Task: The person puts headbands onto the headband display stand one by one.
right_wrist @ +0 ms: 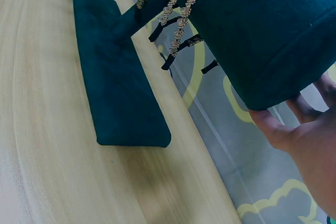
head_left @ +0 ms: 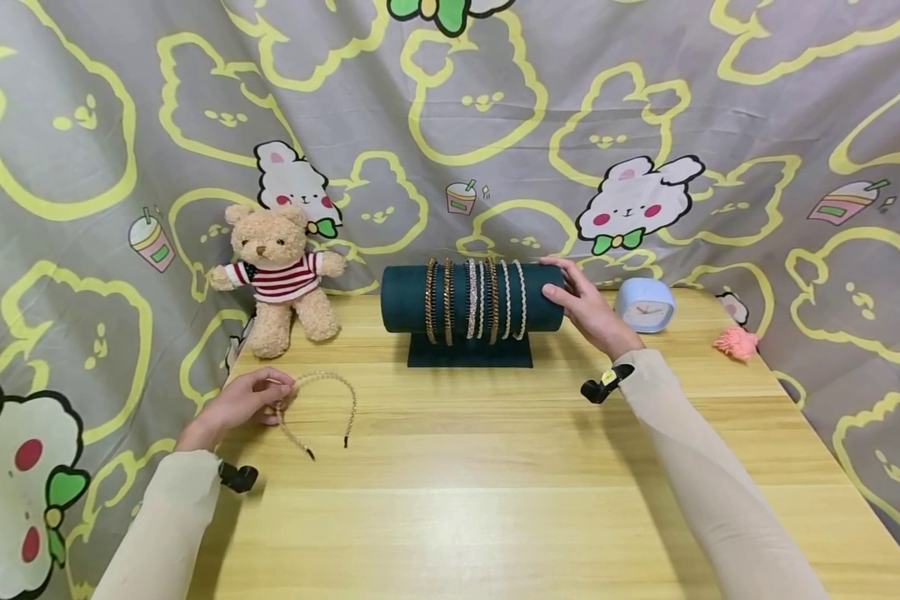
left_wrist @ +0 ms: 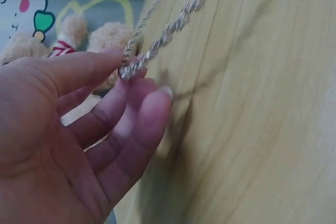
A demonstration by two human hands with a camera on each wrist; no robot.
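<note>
My left hand (head_left: 251, 397) pinches a thin beaded headband (head_left: 354, 408) near its bend, at the left of the table. In the left wrist view, the twisted beaded band (left_wrist: 173, 27) runs up from between thumb and fingertips, held off the wood. My right hand (head_left: 591, 310) holds the right end of a dark green roll-shaped display stand (head_left: 405, 300), thumb at the front and fingers at the far side. Several headbands (head_left: 472, 300), gold, silvery and pearly, sit over the roll. The right wrist view shows their tips (right_wrist: 167, 62) hanging under it.
A teddy bear (head_left: 281, 275) in a striped top sits at the back left. A light blue clock (head_left: 645, 305) stands right of the stand, and a pink fluffy thing (head_left: 736, 342) lies farther right. Patterned cloth (head_left: 375, 83) hangs behind the wooden table (head_left: 450, 500).
</note>
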